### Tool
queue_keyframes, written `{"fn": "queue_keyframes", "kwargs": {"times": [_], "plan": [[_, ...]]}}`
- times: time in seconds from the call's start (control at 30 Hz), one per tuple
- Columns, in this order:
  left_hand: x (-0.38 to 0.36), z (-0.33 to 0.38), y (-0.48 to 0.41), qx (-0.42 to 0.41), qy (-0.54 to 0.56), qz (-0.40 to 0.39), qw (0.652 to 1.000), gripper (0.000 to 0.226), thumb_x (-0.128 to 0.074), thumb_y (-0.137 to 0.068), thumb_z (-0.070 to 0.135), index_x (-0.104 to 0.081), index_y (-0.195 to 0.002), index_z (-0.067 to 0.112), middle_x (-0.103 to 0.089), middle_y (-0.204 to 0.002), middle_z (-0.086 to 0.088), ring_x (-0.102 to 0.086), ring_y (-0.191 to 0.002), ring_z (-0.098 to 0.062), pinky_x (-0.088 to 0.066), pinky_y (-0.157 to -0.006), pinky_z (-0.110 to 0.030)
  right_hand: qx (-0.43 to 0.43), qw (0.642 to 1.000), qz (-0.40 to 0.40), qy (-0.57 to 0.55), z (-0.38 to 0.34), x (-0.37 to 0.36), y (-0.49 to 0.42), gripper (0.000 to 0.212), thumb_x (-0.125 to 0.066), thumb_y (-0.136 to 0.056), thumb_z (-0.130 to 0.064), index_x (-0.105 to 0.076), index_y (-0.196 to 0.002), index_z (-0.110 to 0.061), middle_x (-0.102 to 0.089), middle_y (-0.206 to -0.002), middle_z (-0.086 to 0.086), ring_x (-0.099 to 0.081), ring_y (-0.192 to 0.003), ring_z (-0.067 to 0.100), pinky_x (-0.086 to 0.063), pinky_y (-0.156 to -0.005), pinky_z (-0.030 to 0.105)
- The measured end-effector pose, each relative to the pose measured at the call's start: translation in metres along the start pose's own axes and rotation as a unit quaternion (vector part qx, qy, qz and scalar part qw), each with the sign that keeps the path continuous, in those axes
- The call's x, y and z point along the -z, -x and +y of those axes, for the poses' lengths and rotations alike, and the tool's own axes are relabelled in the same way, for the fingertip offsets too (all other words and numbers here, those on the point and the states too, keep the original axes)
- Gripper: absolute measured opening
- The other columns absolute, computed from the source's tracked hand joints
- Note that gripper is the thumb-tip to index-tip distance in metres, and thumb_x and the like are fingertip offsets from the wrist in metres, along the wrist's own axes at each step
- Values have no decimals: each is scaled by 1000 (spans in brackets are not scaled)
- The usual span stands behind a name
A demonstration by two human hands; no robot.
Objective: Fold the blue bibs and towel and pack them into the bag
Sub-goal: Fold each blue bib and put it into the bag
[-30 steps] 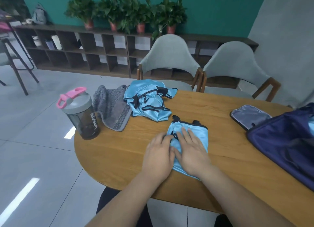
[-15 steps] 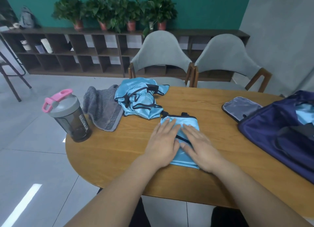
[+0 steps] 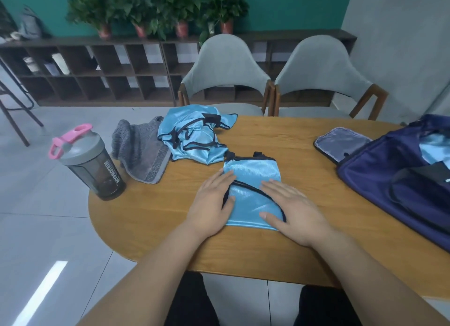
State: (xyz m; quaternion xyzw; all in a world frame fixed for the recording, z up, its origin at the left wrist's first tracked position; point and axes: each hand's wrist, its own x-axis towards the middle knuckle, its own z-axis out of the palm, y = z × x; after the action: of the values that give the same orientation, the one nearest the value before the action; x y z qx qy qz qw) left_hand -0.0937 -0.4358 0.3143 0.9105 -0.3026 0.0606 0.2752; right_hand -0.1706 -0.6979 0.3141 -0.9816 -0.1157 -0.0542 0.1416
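So both hands are laid flat, fingers straight and not gripping anything. The left hand presses the left edge of the folded bib, and the right hand covers its near right corner. That bib is a neat shiny light-blue rectangle with black trim, with one black edge running diagonally between the hands. It lies mid-table, toward the near side. Right up against its far left corner sits the crumpled bib, and the gray towel is beside that, hanging over the table's edge. The navy bag is open on the right, well apart from the folded bib, with some light-blue fabric showing inside. A shaker bottle with a pink lid stands at the left edge
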Motion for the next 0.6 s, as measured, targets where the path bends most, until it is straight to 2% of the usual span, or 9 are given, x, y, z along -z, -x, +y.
{"fn": "queue_keyframes", "kwargs": {"times": [0.13,0.2,0.3,0.4,0.47,0.53,0.6], "plan": [[-2,0,7,-67,-21,-26,997,51,-54,-106,28,-48,-156,27,-40,-164,14,-18,-158,-5,-13,-129,-33,9,999,-40,18,-2,-2,-1,75,-25,-102,-75,-15,-166,-38,-3,-173,-21,7,-158,-3,-7,-132,37],[-3,3,5,-65,-21,-31,997,46,-53,-106,22,-53,-153,25,-42,-164,12,-20,-158,-7,-17,-130,-36,7,1000,-18,10,-3,-1,0,75,-27,-102,-76,-20,-166,-37,-8,-173,-20,4,-158,-2,-8,-132,36],[-4,2,4,-52,-14,-24,998,45,-52,-106,17,-56,-150,25,-43,-163,13,-23,-157,-8,-21,-130,-40,30,998,56,-12,-5,2,6,75,-45,-96,-81,-44,-156,-36,-32,-167,-18,-22,-156,3,-19,-129,34],[-6,-2,6,-69,-5,4,998,42,-55,-103,14,-62,-144,25,-51,-156,14,-29,-155,-9,-26,-128,-40,59,993,95,-32,-7,2,10,66,-63,-85,-82,-65,-132,-36,-50,-151,-18,-46,-140,7,-37,-117,33],[-5,-1,9,-93,-3,32,995,34,-61,-102,21,-67,-135,25,-60,-146,15,-38,-149,-10,-33,-123,-41,65,990,117,-39,-6,2,11,51,-69,-85,-76,-71,-115,-34,-56,-141,-17,-55,-129,9,-44,-108,33],[-2,5,12,-125,-15,38,991,30,-64,-102,41,-71,-127,26,-66,-133,17,-49,-139,-8,-39,-114,-40,69,987,139,-35,-5,0,12,39,-71,-89,-69,-73,-104,-32,-61,-132,-16,-59,-120,10,-50,-100,35],[0,11,14,-149,-37,14,988,45,-63,-97,64,-73,-121,27,-68,-124,18,-55,-127,-7,-41,-110,-38,64,987,147,-25,-5,-2,12,32,-69,-94,-62,-73,-100,-31,-62,-125,-16,-60,-116,9,-52,-94,36]]}}
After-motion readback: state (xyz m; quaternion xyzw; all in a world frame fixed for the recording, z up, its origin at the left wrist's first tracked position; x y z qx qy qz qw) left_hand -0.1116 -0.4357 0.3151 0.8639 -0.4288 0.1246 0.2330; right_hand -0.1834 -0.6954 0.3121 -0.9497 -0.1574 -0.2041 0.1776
